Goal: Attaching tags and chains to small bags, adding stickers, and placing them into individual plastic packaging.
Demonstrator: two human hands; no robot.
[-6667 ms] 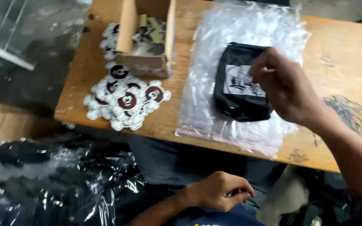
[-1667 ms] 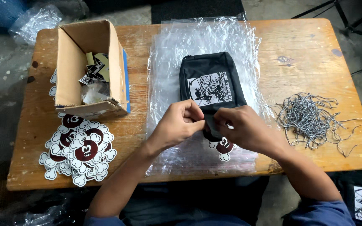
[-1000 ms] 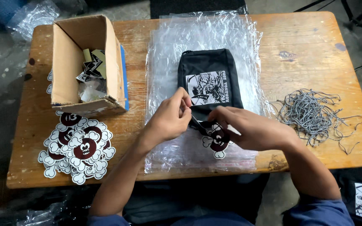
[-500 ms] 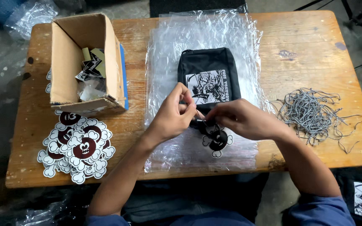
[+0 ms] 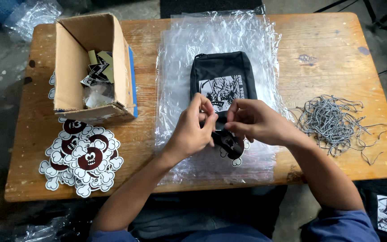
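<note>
Pinching the sticker (image 5: pixel 230 144) together, left hand (image 5: pixel 192 130) and right hand (image 5: pixel 255 122) have lifted slightly nearer the black pouch (image 5: pixel 222 80).

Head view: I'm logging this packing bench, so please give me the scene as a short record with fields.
surface: wooden table
centre: black pouch on clear plastic bags
left hand: pinching at the pouch's lower end
right hand: holding a die-cut sticker there
left side: open cardboard box, pile of stickers
right side: heap of grey cords

Both hands' grips have apparently lifted the sticker (image 5: pixel 231 145) closer to the pouch (image 5: pixel 222 83).
</note>
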